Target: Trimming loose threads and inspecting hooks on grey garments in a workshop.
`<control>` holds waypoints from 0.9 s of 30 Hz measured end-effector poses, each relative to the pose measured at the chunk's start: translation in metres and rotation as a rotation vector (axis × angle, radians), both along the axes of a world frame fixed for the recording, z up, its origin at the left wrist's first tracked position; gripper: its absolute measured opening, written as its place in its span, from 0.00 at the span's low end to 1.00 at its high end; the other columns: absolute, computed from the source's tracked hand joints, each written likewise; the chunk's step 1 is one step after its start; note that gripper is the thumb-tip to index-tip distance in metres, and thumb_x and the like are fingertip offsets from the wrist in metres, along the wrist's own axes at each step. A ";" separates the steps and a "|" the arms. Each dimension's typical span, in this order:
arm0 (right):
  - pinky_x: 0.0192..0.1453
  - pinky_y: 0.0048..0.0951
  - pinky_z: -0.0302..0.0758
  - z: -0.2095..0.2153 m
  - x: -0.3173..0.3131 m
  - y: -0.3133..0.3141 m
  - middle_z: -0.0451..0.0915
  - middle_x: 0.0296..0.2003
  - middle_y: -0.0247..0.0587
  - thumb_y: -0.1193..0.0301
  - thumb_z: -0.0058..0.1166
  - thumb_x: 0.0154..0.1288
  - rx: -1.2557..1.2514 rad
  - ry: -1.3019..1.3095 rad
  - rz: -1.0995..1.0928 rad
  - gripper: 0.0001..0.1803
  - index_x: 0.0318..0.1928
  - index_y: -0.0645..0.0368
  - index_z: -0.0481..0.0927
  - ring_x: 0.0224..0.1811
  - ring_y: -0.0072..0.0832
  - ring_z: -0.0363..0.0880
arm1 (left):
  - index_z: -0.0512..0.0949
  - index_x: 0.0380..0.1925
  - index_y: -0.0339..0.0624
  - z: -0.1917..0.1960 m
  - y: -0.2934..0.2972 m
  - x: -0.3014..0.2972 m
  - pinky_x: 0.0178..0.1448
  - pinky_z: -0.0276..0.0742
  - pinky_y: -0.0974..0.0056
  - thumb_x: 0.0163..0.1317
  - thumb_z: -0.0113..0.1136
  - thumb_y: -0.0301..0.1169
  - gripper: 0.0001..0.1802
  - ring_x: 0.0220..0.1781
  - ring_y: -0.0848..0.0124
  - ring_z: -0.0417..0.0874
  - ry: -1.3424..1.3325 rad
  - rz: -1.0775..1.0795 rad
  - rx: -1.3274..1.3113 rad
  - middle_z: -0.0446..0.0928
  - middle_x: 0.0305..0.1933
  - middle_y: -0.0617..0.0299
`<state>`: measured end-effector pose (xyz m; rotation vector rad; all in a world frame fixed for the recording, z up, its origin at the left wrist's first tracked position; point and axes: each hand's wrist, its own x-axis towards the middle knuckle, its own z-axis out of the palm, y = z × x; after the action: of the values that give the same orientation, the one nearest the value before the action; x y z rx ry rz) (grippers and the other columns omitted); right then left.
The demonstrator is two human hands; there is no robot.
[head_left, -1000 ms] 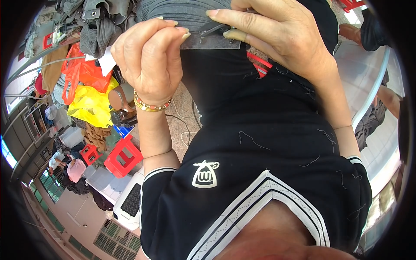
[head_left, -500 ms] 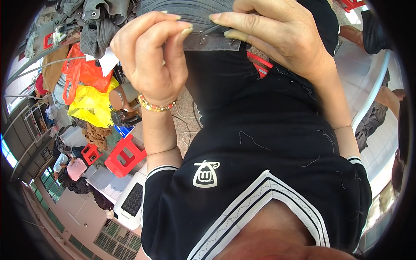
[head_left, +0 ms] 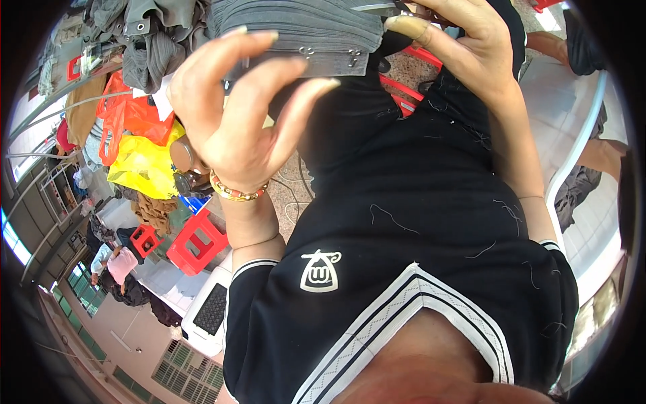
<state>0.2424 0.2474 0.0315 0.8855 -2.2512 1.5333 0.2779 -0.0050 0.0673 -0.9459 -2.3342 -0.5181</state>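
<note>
Grey pleated fabric (head_left: pixel 303 27) lies at the top of the view, over my lap. Its flat lower band carries small metal hooks (head_left: pixel 353 58). My left hand (head_left: pixel 239 118) is over the left part of this band, fingers curved and apart, with nothing seen between them. Beyond the band's right end, my right hand (head_left: pixel 464 40) is closed around thread snips (head_left: pixel 378 9); a pointed silver blade sticks out leftward past the thumb. The upper frame edge cuts off part of that hand and the tool.
More grey garments with eyelets (head_left: pixel 145 40) are heaped at the upper left. Below them hang a red plastic bag (head_left: pixel 138 111) and a yellow bag (head_left: pixel 145 161). Red stools (head_left: pixel 198 242) stand at the left. A pale, curved-edged surface (head_left: pixel 558 128) lies at the right, near another person's arm (head_left: pixel 599 156).
My right hand has moved up and right, drawing the snips away from the band. My left fingers have spread from a pinch. More of the fabric and its hooks now shows.
</note>
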 end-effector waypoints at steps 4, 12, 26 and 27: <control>0.32 0.22 0.65 -0.006 0.000 0.005 0.75 0.32 0.35 0.77 0.68 0.55 -0.034 -0.012 0.009 0.22 0.52 0.61 0.82 0.31 0.22 0.71 | 0.87 0.40 0.50 -0.001 0.009 -0.006 0.56 0.69 0.62 0.44 0.78 0.31 0.19 0.52 0.66 0.77 -0.021 0.107 -0.158 0.79 0.50 0.62; 0.34 0.22 0.67 -0.007 0.005 0.010 0.76 0.33 0.36 0.76 0.68 0.55 -0.081 -0.051 0.026 0.21 0.51 0.61 0.83 0.32 0.23 0.73 | 0.87 0.36 0.57 0.000 0.011 -0.013 0.55 0.65 0.65 0.47 0.74 0.34 0.13 0.50 0.69 0.79 0.133 0.038 -0.317 0.82 0.46 0.70; 0.34 0.23 0.71 0.008 0.010 0.014 0.75 0.34 0.37 0.75 0.68 0.55 -0.005 -0.047 0.129 0.22 0.53 0.60 0.82 0.32 0.26 0.75 | 0.81 0.33 0.49 -0.010 0.015 -0.030 0.49 0.64 0.64 0.49 0.70 0.29 0.10 0.40 0.70 0.81 0.113 -0.140 -0.100 0.80 0.35 0.69; 0.34 0.24 0.71 0.009 0.009 0.015 0.75 0.33 0.38 0.74 0.68 0.55 0.022 -0.046 0.138 0.22 0.52 0.59 0.83 0.31 0.27 0.75 | 0.80 0.34 0.48 -0.007 0.017 -0.028 0.50 0.65 0.65 0.54 0.69 0.29 0.08 0.40 0.69 0.82 0.093 -0.127 -0.118 0.81 0.35 0.67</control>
<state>0.2513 0.2621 0.0401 1.0421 -2.2863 1.6051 0.2498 0.0119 0.0599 -1.1547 -2.2518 -0.3810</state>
